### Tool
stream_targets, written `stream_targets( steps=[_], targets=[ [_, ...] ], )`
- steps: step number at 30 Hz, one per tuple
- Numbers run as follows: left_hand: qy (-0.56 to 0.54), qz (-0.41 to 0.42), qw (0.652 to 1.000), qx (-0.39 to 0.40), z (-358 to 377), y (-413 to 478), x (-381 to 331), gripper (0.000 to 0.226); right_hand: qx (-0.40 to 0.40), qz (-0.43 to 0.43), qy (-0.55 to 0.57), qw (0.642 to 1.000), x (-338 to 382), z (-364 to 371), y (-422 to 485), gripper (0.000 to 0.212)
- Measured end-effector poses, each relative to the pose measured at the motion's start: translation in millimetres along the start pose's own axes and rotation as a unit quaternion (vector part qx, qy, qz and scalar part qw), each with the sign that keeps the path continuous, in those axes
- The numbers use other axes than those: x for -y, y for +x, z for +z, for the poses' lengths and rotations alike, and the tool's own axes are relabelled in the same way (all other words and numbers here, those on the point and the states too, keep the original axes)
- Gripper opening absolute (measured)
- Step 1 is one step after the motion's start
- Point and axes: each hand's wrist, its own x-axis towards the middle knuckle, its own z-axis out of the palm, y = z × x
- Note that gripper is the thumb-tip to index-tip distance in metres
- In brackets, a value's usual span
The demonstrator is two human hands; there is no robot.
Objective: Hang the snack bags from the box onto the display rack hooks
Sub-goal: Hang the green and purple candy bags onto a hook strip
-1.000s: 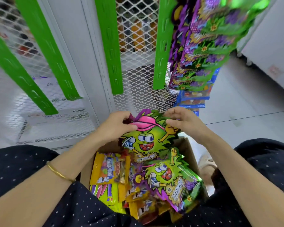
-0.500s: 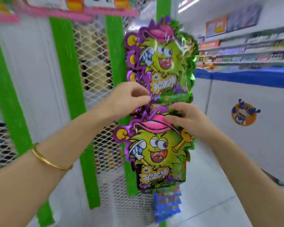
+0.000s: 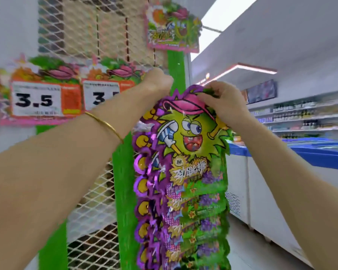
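Fingers of the right hand [image 3: 221,103] pinch the top of the snack bag [image 3: 187,133] (pink cap print), while the left hand [image 3: 158,80] beside it curls at the green rack strip [image 3: 123,191], grasp unclear.

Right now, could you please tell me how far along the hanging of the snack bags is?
Done: a column of hung bags runs down the green strip. In hand: the right hand pinches the top of one snack bag at the column's head, with the left hand curled beside it. The hook is hidden, so I cannot tell if it is on. Left: unclear; the box is out of view.
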Motion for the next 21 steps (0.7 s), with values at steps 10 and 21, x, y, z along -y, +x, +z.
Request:
stream_targets(
  steps=[10,21],
  targets=[
    [-0.02,-0.053,0.997,0.053,-4.4,20.5,-6.0,0.026,-0.042,-0.094,-0.166,0.981,4.7,26.5,35.7,0.018],
    [-0.053,-0.101,0.992,0.061,-6.1,19.7,-6.9,0.023,-0.011,-0.119,-0.22,0.968,15.3,22.0,34.8,0.012]
  ],
)
